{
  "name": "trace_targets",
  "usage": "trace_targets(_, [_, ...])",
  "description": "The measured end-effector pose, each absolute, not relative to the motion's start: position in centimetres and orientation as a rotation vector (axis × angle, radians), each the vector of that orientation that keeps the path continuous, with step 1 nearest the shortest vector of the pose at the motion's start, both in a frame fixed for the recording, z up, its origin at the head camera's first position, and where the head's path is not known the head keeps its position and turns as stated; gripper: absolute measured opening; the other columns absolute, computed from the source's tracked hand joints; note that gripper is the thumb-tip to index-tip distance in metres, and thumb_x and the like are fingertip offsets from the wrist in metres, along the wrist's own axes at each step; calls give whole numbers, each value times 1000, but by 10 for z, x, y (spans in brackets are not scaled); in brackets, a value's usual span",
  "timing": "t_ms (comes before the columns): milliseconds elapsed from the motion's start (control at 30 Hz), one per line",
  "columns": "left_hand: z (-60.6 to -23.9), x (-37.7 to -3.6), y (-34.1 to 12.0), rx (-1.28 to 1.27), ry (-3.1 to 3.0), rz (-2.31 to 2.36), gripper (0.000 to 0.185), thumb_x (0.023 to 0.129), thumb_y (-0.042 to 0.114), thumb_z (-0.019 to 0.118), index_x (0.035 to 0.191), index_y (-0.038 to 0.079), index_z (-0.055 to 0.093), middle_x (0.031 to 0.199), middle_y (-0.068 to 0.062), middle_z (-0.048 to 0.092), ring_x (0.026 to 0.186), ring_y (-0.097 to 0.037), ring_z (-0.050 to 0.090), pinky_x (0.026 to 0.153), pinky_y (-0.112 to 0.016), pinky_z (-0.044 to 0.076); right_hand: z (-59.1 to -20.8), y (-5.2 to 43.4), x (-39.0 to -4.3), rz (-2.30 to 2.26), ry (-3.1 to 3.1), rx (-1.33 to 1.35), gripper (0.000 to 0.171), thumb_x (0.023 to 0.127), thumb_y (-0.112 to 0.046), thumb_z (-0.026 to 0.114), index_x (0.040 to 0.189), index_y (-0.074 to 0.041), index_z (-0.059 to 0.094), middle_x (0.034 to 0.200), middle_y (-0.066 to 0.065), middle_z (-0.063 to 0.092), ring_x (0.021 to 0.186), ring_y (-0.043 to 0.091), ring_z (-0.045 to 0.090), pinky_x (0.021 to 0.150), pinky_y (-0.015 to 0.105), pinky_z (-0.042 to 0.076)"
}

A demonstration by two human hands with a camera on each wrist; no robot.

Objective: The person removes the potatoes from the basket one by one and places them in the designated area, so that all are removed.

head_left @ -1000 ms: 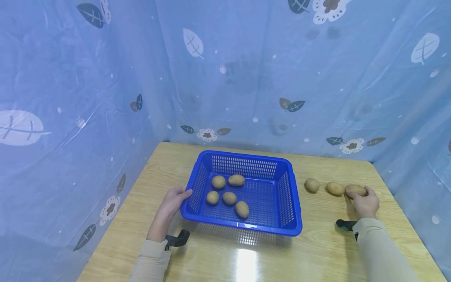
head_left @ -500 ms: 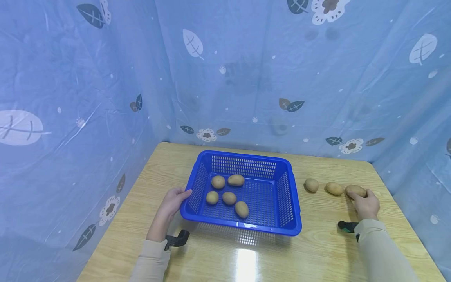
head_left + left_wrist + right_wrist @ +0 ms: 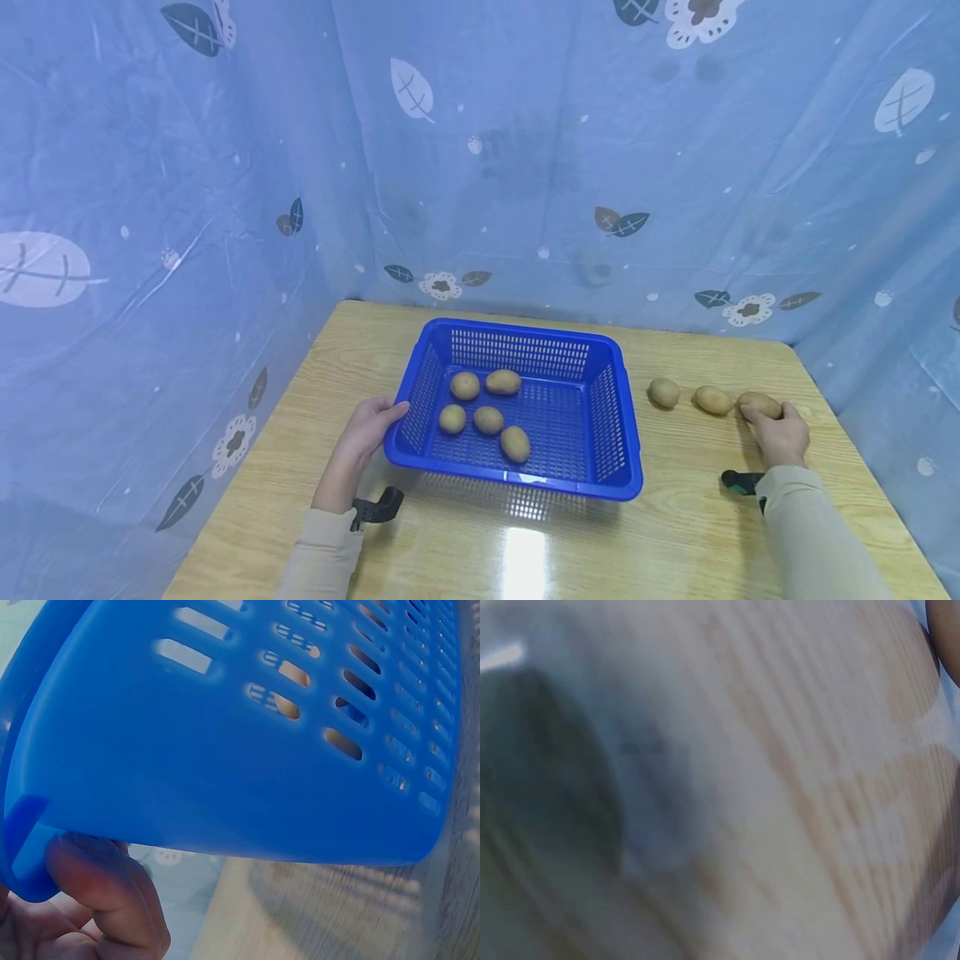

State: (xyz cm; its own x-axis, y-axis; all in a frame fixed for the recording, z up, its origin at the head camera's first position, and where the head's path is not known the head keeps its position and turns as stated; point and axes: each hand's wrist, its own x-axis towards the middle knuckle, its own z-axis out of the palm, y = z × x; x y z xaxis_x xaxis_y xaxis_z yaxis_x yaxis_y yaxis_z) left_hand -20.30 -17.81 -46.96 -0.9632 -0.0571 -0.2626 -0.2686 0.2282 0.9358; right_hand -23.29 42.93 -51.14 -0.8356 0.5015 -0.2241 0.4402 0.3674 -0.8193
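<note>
Five potatoes lie in the basket [image 3: 615,417]; three sit in a row on the table [image 3: 675,533]. The left hand [image 3: 365,433] grips the basket's rim. The right hand [image 3: 780,433] curls round the end potato [image 3: 757,403].

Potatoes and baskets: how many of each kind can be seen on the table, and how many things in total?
Potatoes in the blue basket: 5
Potatoes on the table, right of the basket: 3, the rightmost potato under the right hand
Blue baskets: 1, the left hand at its edge
Total: 9
</note>
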Motion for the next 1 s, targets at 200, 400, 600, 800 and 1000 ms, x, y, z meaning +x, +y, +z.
trace_targets(200, [-469, -204, -177, -309, 2345, 1791, 33, 98, 23, 51, 108, -7, 59, 94, -17, 68, 76, -15, 64, 69, -25, 51, -513, 431, -233, 1452, -2553, -875, 89, 93, -47, 49, 149, -2, -4, 155, 25, -4, 142, 45, 3, 114, 55, 15])
trace_targets(400, [-469, -204, -178, -299, 2369, 1770, 33, 98, 23, 50, 110, -6, 60, 96, -16, 69, 79, -15, 65, 74, -27, 52, -513, 431, -230, 1454, -2566, -855, 89, 92, -46, 48, 149, -2, -6, 155, 26, -4, 142, 46, 3, 114, 55, 14])
trace_targets(600, [-470, -204, -178, -275, 2385, 1765, 35, 98, 24, 49, 112, -7, 59, 99, -17, 69, 83, -16, 66, 79, -31, 54, -513, 432, -229, 1450, -2571, -858, 92, 92, -48, 49, 148, -1, -7, 155, 26, -5, 142, 46, 1, 114, 56, 14])
trace_targets(800, [-471, -205, -178, -280, 2371, 1774, 35, 98, 24, 50, 113, -7, 59, 100, -17, 69, 84, -16, 67, 82, -32, 54, -512, 433, -229, 1414, -2567, -878, 84, 92, -49, 49, 149, 2, 13, 151, 33, 15, 137, 46, 21, 109, 54, 27])
trace_targets(1000, [-469, -204, -180, -303, 2346, 1780, 35, 98, 23, 51, 112, -9, 58, 98, -17, 68, 82, -16, 65, 77, -29, 54, -507, 433, -227, 1538, -2482, -900, 89, 88, -55, 52, 153, -10, 10, 157, 23, 7, 142, 39, 16, 113, 51, 23])
